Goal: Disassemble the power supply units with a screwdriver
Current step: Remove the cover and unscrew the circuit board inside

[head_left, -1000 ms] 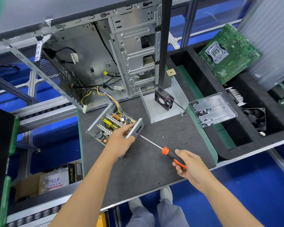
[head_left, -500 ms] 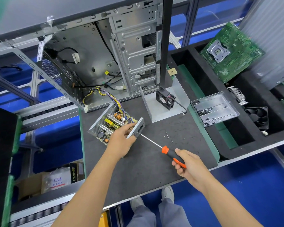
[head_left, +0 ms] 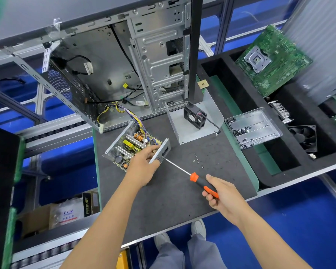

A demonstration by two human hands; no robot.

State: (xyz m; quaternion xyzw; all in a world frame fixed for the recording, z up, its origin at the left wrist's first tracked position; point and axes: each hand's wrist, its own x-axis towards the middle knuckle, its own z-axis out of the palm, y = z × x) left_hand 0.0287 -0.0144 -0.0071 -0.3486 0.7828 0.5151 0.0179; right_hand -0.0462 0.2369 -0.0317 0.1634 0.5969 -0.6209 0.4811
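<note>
1. My left hand [head_left: 144, 167] grips the near end plate of the PSU [head_left: 133, 147], thumb and fingers curled over its edge.
2. The PSU lies open on the table [head_left: 163, 200], circuit board up, just in front of the empty PC case [head_left: 113, 74], with its wire bundle [head_left: 124, 111] running back into the case.
3. My right hand [head_left: 224, 195] is clamped on the orange-and-black handle of the screwdriver [head_left: 194, 176]; its tip touches the end plate's outer face.
4. Loose screws [head_left: 197, 161] lie on the table just right of the shaft.
5. A small fan [head_left: 194, 117] sits on the cover [head_left: 194, 131] behind; a screw tray [head_left: 253, 130] lies to the right.
</note>
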